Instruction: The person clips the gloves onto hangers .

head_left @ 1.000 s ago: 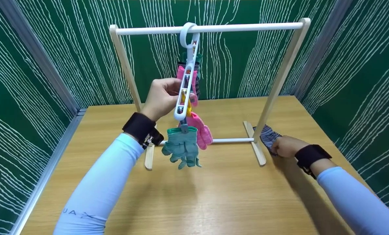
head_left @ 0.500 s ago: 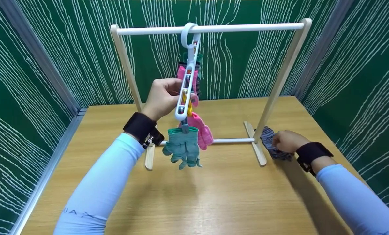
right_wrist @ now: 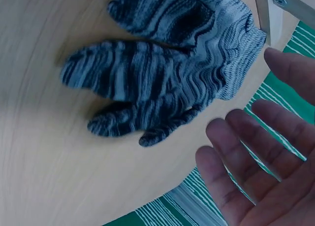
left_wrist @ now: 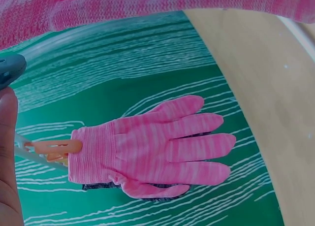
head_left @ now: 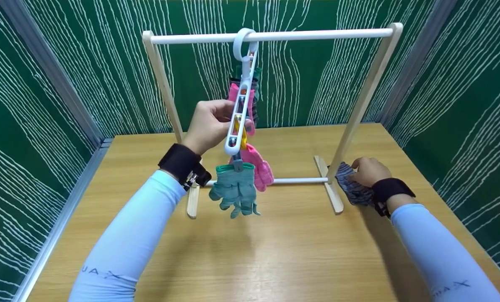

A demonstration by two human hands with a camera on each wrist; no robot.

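Note:
My left hand (head_left: 210, 126) is at the white hanger (head_left: 237, 121), pinching a grey clip (left_wrist: 12, 70); its fingertips are partly hidden behind the hanger. Below the hanger's near end a green glove (head_left: 235, 188) hangs from a clip. A pink glove (head_left: 259, 167) hangs just behind it. Another pink glove (left_wrist: 157, 149) hangs by an orange clip (left_wrist: 58, 146) in the left wrist view, with a dark one behind it. On the right, my right hand (head_left: 369, 171) hovers over a black-and-grey striped glove (right_wrist: 172, 73) on the table, fingers extended and holding nothing.
A wooden rack (head_left: 358, 105) stands on the table (head_left: 250, 260), its top bar (head_left: 317, 34) carrying the hanger. The striped glove lies against the rack's right foot (head_left: 329, 186). Green walls (head_left: 300, 84) with white lines enclose the table's back and sides.
My right hand has let go of the striped glove's finger end and moved up over it toward the far side. The glove lies more spread out. My left hand stays put.

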